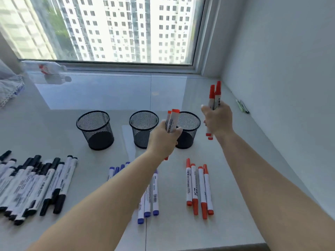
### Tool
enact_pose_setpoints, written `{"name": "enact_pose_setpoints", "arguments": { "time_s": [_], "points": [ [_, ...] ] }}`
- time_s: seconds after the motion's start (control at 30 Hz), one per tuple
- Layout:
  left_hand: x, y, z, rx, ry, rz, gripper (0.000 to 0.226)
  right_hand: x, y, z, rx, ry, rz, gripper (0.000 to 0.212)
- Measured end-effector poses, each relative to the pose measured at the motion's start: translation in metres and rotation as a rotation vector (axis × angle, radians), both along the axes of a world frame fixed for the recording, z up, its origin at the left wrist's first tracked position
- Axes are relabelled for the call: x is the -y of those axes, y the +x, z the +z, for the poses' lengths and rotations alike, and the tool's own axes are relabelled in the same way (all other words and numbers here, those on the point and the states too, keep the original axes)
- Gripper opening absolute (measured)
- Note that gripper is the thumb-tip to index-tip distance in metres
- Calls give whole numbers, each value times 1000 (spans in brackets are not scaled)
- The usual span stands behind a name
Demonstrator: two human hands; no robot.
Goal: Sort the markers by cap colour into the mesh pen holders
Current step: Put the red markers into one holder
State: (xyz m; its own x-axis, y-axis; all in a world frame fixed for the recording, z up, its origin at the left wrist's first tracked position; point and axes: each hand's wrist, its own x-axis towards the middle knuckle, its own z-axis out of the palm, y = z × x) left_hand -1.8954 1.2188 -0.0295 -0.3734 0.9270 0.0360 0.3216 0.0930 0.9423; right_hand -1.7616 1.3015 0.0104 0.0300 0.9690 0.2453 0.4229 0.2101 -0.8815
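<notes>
Both hands were up over the right black wire-mesh pen holder. Left hand gripped a couple of red-capped white markers, right hand clutched another red-capped bunch. Four loose red markers lay on the glossy pale sill, blue-capped ones beside them, black-capped pile far left.

- A wide, grey-framed window looked out on sunlit white high-rise apartment blocks.
- Daylight glared off the glossy pale grey tiled ledge below it.
- A plain white wall closed the right side.
</notes>
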Motion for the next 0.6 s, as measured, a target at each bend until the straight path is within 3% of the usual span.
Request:
{"name": "enact_pose_setpoints", "arguments": {
  "time_s": [0.17, 0.3, 0.4, 0.47, 0.6],
  "points": [
    [-13, -8, 9, 66, 68, 39, 18, -27, -27, 20, -478, 8, 108, 22],
    [-15, -9, 5, 57, 91, -4, 17, -41, -30, -7, -427, -112, 115, 16],
    [-18, -12, 3, 78, 106, 22, 18, -45, -28, -28, -370, -214, 127, 23],
    [-20, -14, 3, 69, 124, 42, 19, -43, -26, -38, -296, -230, 144, 18],
    [-26, -14, 9, 31, 158, 30, 19, -32, -25, -47, -245, -215, 134, 31]
  ]
}}
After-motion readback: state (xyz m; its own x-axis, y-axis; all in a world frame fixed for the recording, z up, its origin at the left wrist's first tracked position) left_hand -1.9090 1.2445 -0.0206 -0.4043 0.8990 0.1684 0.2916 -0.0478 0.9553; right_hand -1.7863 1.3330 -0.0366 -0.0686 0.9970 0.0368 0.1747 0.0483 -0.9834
